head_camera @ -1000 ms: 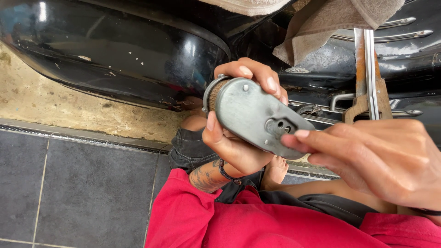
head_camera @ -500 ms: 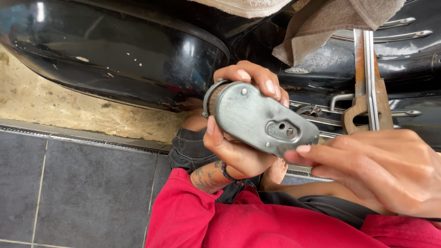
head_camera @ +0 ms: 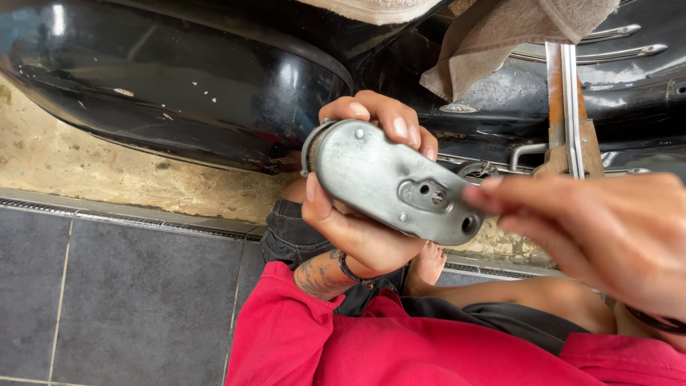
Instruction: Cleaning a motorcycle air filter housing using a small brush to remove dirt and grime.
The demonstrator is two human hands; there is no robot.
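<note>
Wrapping around one rounded end, the left hand [head_camera: 357, 214] grips a grey oval metal cover [head_camera: 393, 182]; the right hand [head_camera: 600, 236], fingers pinched narrow, is held just beside its other end.

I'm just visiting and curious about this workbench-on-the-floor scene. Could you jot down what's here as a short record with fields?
Left hand: grips the grey oval metal cover plate around its rounded end
Right hand: blurred, fingertips at the plate's narrow end
Behind: glossy black curved vehicle body panel
Above: beige cloth rag
Floor: dark grey tiles
Clothing: red garment
</note>
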